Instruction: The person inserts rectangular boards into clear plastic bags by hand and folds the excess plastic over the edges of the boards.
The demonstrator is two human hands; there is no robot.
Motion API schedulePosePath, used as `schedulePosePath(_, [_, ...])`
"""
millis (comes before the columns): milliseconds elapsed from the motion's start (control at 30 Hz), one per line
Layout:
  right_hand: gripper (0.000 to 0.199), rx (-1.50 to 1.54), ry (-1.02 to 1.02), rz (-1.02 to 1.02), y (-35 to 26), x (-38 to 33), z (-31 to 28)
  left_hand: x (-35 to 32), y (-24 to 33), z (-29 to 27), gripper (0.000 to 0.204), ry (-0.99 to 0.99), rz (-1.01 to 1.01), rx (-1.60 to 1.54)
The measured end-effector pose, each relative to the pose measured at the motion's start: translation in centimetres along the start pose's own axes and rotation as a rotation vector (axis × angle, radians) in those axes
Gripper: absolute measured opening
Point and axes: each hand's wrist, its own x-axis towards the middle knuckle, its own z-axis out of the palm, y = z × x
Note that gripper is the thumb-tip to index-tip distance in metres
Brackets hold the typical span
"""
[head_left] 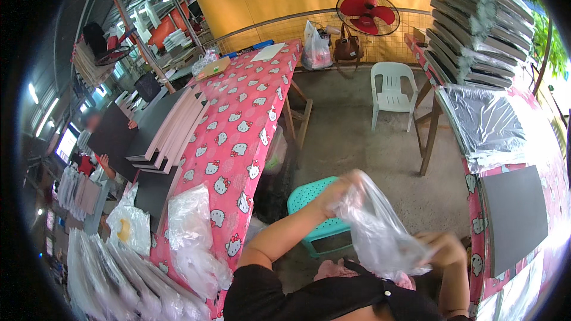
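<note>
My left hand (334, 193) and my right hand (443, 248) both grip a clear plastic bag (377, 229), held up in front of my chest and stretched between them. The bag is crumpled and blurred by motion; whether anything is inside it cannot be told. Below the bag stands a teal plastic stool (315, 202). A dark flat board (514, 217) lies on the patterned table (476, 226) just right of my right hand.
A long table with a pink cartoon-cat cloth (238, 131) runs along my left, carrying stacked boards (169, 128) and loose clear bags (190, 232). Wrapped board stacks (476, 24) rise at right. A white plastic chair (391, 92) and red fan (367, 13) stand beyond. Another person (95, 142) works at far left.
</note>
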Motion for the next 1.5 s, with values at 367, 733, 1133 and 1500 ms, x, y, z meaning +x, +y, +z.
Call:
schedulePosePath(367, [0.022, -0.616, -0.566, 0.776, 3.4, -6.0, -5.6, 5.4, 5.0, 3.5, 0.027, -0.081, 0.341, -0.37])
schedulePosePath(733, [0.023, -0.387, 0.072, 0.838, 0.8, -23.9, -10.5, 17.9, -2.6, 1.9, 0.037, -0.405, 0.097, 0.193])
schedulePosePath(1133, [0.024, -0.355, 1.736, 0.788, -9.6, -33.1, -8.4, 33.4, -12.9, 12.5, 0.037, -1.04, -0.451, 1.17])
schedulePosePath(1500, [0.031, 0.014, 1.396, 0.477, -10.4, -29.2, -2.7, 44.4, -14.9, 12.8, 0.041, -1.281, -0.87, 0.065])
